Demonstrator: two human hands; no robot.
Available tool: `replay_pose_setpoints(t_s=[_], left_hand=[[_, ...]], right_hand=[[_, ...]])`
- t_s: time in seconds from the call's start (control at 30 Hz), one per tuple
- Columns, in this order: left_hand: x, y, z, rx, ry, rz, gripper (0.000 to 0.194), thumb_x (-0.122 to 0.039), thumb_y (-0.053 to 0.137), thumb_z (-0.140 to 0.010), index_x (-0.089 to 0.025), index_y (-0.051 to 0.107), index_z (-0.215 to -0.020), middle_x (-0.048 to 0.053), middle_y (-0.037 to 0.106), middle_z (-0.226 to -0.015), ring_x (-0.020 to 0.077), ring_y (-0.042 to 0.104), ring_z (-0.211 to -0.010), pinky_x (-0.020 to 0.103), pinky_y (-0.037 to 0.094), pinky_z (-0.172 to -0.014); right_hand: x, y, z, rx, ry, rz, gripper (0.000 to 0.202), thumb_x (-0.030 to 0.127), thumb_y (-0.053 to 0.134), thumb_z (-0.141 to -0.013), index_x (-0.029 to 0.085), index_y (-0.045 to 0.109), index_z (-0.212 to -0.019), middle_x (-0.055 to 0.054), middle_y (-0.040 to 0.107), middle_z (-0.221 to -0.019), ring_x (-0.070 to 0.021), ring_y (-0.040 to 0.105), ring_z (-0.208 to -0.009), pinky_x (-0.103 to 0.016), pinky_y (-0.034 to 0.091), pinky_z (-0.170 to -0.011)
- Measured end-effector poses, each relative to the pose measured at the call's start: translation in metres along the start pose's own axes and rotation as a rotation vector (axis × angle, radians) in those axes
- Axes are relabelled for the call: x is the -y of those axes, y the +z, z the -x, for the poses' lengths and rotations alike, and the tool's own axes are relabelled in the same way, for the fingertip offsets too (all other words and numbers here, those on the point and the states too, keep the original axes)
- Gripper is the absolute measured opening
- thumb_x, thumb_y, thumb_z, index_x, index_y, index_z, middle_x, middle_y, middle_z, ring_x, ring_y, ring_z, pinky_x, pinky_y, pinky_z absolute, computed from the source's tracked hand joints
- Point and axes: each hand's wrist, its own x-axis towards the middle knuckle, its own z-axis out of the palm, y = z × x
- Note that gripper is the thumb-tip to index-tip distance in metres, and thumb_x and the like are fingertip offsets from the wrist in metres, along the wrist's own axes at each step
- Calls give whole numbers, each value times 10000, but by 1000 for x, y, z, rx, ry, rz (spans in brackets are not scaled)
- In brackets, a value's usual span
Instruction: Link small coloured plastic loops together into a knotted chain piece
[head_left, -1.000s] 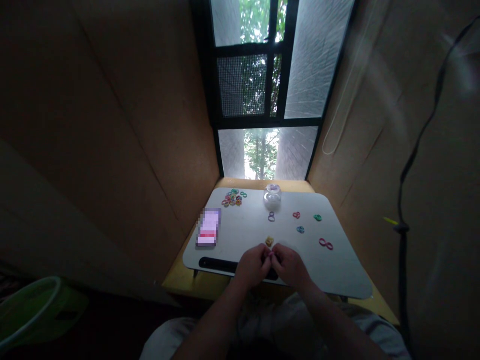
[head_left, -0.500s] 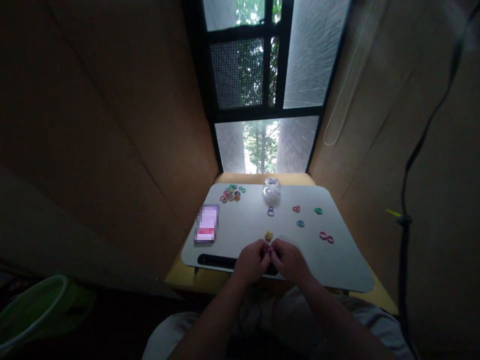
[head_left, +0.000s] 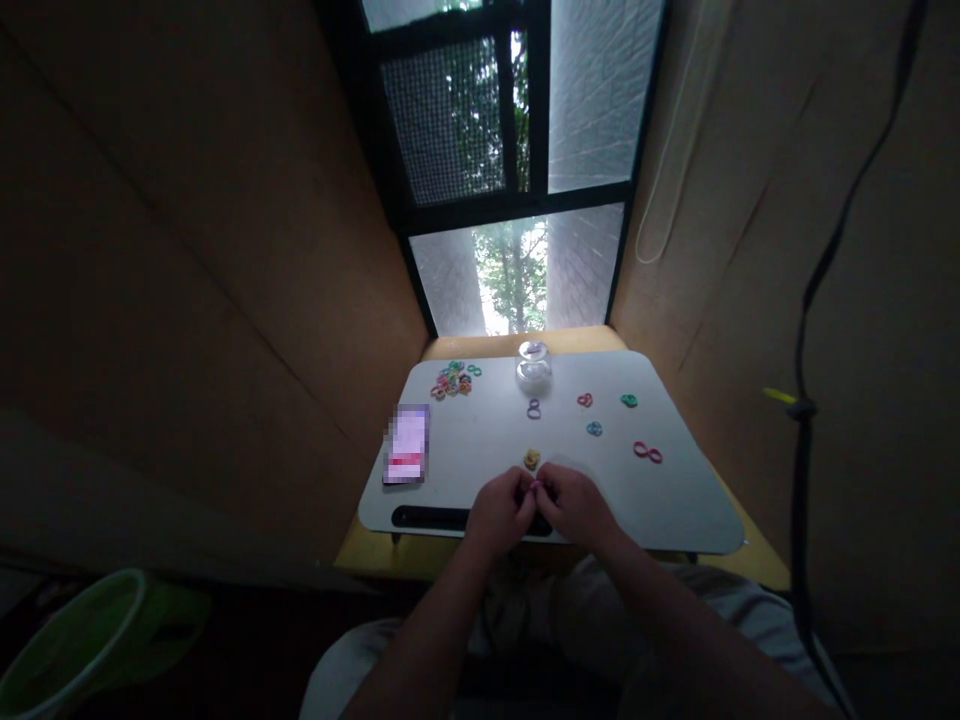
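My left hand [head_left: 499, 512] and my right hand [head_left: 575, 505] meet fingertip to fingertip over the near edge of a white lap tray [head_left: 675, 500]. Between them they pinch a small pink rubber band [head_left: 536, 486]. Just beyond the fingers lies a yellow band [head_left: 532, 459]. Further out lie a purple band [head_left: 534, 409], a red band [head_left: 585, 400], a blue band [head_left: 594, 429], a green band [head_left: 628, 400] and a pink figure-eight band [head_left: 648, 452]. A pile of several mixed-colour bands [head_left: 452, 380] sits at the far left.
A small clear jar [head_left: 533, 366] stands at the tray's far edge. A phone with a lit screen [head_left: 406, 458] lies at the left. Cardboard walls close both sides, with a window behind. A black cable [head_left: 802, 440] hangs at the right and a green basin [head_left: 82, 640] sits lower left.
My hands stay together on the pink band; only the camera has tilted, so the tray and window sit slightly higher in view.
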Motion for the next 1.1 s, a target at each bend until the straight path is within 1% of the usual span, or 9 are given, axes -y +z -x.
replay_pose_setpoints(t_s=[0.3, 0.53, 0.73, 1.1], left_hand=[[-1, -1, 2, -12, 12, 19, 98, -274, 513, -888, -204, 572, -853, -12, 613, -729, 129, 538, -650, 229, 373, -614], [2, 0, 2, -24, 19, 26, 73, -247, 526, -869, -205, 586, -867, -2, 637, -767, 137, 555, -674, 236, 377, -623], [0, -1, 3, -29, 21, 26, 98, -261, 512, -881, -204, 587, -855, 0, 630, -751, 138, 549, -658, 240, 367, -606], [0, -2, 3, -37, 29, 33, 76, -236, 514, -876, -200, 575, -847, -5, 630, -759, 137, 557, -677, 241, 377, -631]], right_hand=[[1, 1, 1, -11, -8, 20, 123, 201, 508, -845, 205, 523, -723, 6, 570, -674, -139, 508, -637, -252, 324, -605], [0, 4, 2, -17, -8, 18, 130, 225, 502, -858, 208, 533, -733, 6, 583, -670, -141, 519, -631, -250, 339, -598], [-3, 7, 3, -26, -6, 26, 128, 234, 494, -868, 211, 532, -747, 6, 596, -676, -144, 538, -641, -252, 351, -608], [-1, 7, 3, -32, -11, 40, 130, 234, 485, -871, 214, 525, -749, 4, 591, -673, -152, 543, -637, -256, 359, -600]])
